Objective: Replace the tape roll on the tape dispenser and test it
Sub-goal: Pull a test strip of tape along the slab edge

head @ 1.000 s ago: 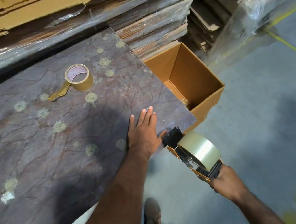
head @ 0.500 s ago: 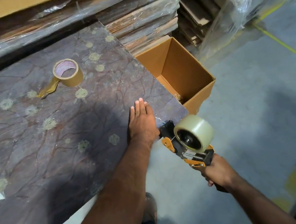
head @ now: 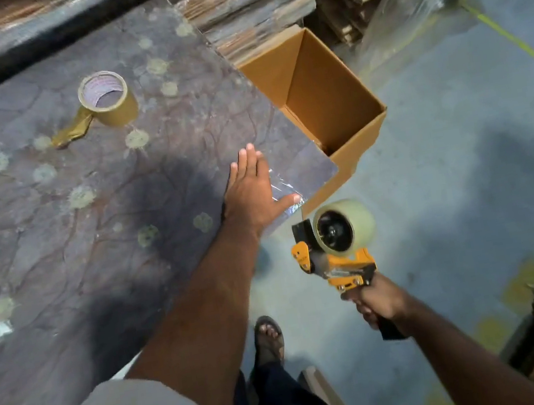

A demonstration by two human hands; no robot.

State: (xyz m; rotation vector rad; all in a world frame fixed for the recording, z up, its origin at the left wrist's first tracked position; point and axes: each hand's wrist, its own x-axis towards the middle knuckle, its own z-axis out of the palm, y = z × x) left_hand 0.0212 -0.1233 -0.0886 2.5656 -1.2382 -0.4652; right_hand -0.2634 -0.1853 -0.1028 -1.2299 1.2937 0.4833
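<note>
My right hand (head: pixel 379 301) grips the handle of an orange and black tape dispenser (head: pixel 336 261) that carries a clear tape roll (head: pixel 349 226). The dispenser hangs in the air just off the table's near right corner. My left hand (head: pixel 254 194) lies flat and open on the dark patterned table (head: pixel 87 212), pressing beside a shiny strip of clear tape (head: pixel 287 195) stuck at the corner. A brown tape roll (head: pixel 108 99) with a crumpled loose end stands on the table at the back left.
An open, empty cardboard box (head: pixel 330 99) stands on the floor against the table's right edge. Plastic-wrapped stacks of flat cardboard (head: pixel 246 4) fill the back. My sandalled foot (head: pixel 268 337) is on the grey floor below. Yellow floor lines run at the far right.
The dispenser has pulled back and down from the table's corner, leaving a strip of clear tape on the surface. My left hand slid slightly forward and stays flat on the table.
</note>
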